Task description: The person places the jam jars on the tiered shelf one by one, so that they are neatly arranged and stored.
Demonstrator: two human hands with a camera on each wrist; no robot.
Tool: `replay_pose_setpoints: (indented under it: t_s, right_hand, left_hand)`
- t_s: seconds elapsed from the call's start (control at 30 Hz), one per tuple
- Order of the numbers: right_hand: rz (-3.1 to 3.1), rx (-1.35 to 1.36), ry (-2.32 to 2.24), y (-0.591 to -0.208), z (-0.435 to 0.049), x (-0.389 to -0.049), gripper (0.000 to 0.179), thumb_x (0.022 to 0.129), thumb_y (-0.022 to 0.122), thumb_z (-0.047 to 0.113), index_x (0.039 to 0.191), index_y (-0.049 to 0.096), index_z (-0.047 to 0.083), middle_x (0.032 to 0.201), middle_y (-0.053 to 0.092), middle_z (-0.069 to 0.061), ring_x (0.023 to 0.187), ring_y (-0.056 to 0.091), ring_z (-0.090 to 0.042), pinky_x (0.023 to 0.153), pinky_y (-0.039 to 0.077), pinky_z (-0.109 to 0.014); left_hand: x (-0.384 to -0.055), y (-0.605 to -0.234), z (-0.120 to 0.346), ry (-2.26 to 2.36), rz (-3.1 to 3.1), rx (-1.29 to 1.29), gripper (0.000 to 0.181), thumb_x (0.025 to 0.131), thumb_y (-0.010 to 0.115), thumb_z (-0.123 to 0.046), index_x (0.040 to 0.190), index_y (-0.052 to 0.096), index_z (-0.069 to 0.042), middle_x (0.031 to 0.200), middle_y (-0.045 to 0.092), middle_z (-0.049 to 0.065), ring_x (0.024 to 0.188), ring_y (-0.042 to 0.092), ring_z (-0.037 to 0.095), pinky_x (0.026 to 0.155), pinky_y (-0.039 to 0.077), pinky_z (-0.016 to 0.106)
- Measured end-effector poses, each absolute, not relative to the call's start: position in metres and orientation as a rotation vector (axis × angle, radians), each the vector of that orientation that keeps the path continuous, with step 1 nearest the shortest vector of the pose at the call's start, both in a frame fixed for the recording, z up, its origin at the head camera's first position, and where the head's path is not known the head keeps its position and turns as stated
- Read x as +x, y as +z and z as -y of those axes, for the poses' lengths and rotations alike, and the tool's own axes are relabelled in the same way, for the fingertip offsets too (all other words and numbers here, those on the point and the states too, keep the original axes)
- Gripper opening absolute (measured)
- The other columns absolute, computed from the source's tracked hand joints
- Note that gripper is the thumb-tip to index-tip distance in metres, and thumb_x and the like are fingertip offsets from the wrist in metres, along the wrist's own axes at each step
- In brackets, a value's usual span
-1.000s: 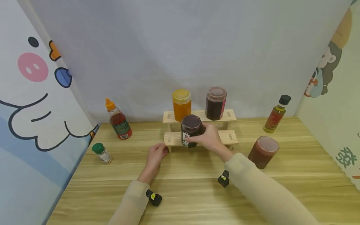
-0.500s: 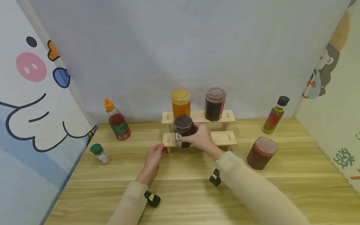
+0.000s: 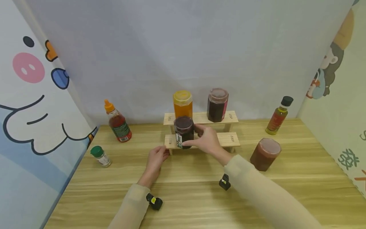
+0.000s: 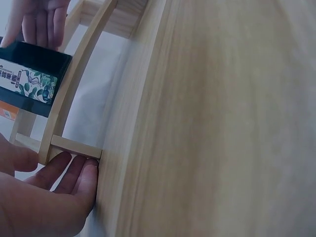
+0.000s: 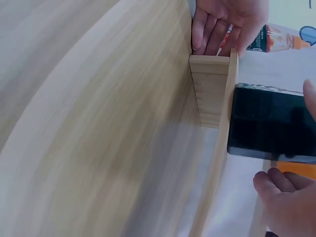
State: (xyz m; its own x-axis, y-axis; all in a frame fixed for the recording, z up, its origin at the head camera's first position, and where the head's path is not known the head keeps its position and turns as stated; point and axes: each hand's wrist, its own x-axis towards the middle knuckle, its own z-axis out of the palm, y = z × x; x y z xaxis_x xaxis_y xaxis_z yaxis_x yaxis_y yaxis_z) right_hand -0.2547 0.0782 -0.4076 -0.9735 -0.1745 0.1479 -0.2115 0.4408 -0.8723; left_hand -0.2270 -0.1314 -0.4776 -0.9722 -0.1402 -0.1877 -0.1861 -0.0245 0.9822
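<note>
A dark hexagonal jam jar (image 3: 184,127) with a label stands upright near the left end of the lower board of a two-step wooden stand (image 3: 228,139). My right hand (image 3: 208,140) is beside it, thumb in front at the jar's face. In the right wrist view the right fingers (image 5: 284,183) lie apart from the jar's side. My left hand (image 3: 155,158) holds the stand's lower left corner, thumb at the board's end and fingers curled against the leg, as the left wrist view shows. On the upper board sit an orange jar (image 3: 183,105) and another dark jar (image 3: 217,106).
A reddish-brown jar (image 3: 265,155) stands on the table right of the stand, with a black-capped oil bottle (image 3: 277,119) behind it. At left are a red sauce bottle (image 3: 119,125) and a green-capped shaker (image 3: 101,156). A pale wall (image 3: 128,57) rises behind.
The right hand has moved the dark jar leftward along the lower board; its fingers have since drawn off the jar's right side. The left hand stays at the stand's corner.
</note>
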Motion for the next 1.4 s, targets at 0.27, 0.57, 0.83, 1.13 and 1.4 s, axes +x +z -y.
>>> replay_pose_setpoints:
  t_s: [0.27, 0.57, 0.83, 1.13, 1.4]
  right_hand:
    - [2.621, 0.431, 1.613, -0.396, -0.107, -0.239, 0.087, 0.063, 0.091, 0.033, 0.133, 0.053, -0.001, 0.128, 0.057, -0.015, 0.117, 0.054, -0.028, 0.097, 0.045, -0.038]
    - [2.606, 0.518, 1.505, -0.385, -0.148, -0.218, 0.082, 0.065, 0.089, 0.037, 0.131, 0.056, 0.003, 0.126, 0.059, -0.009, 0.118, 0.053, -0.025, 0.098, 0.044, -0.033]
    - [2.646, 0.459, 1.462, -0.375, -0.191, -0.201, 0.087, 0.067, 0.086, 0.042, 0.137, 0.05, 0.006, 0.134, 0.053, -0.011, 0.124, 0.047, -0.026, 0.1, 0.042, -0.039]
    - [2.566, 0.396, 1.479, -0.37, -0.228, -0.192, 0.077, 0.072, 0.086, 0.022, 0.136, 0.049, -0.001, 0.131, 0.054, -0.016, 0.122, 0.049, -0.031, 0.098, 0.042, -0.027]
    - [2.547, 0.325, 1.426, -0.374, -0.254, -0.185, 0.077, 0.073, 0.086, 0.02, 0.136, 0.049, -0.002, 0.13, 0.055, -0.016, 0.119, 0.052, -0.032, 0.088, 0.045, -0.014]
  left_hand:
    - [-0.227, -0.478, 0.13, 2.214, -2.159, -0.355, 0.037, 0.102, 0.043, -0.013, 0.123, 0.052, 0.017, 0.115, 0.056, 0.028, 0.105, 0.056, 0.034, 0.092, 0.049, 0.038]
    - [-0.226, -0.479, 0.13, 2.223, -2.167, -0.367, 0.036, 0.102, 0.043, -0.011, 0.121, 0.052, 0.018, 0.114, 0.056, 0.028, 0.102, 0.057, 0.033, 0.09, 0.05, 0.037]
    - [-0.224, -0.475, 0.131, 2.224, -2.157, -0.375, 0.036, 0.102, 0.042, -0.012, 0.123, 0.051, 0.017, 0.115, 0.055, 0.028, 0.104, 0.056, 0.034, 0.092, 0.049, 0.038]
    - [-0.224, -0.478, 0.132, 2.216, -2.154, -0.376, 0.037, 0.103, 0.041, -0.012, 0.123, 0.051, 0.017, 0.113, 0.056, 0.027, 0.103, 0.056, 0.033, 0.093, 0.048, 0.04]
    - [-0.226, -0.476, 0.13, 2.201, -2.149, -0.38, 0.036, 0.103, 0.042, -0.013, 0.124, 0.052, 0.015, 0.115, 0.056, 0.026, 0.103, 0.056, 0.031, 0.093, 0.048, 0.039]
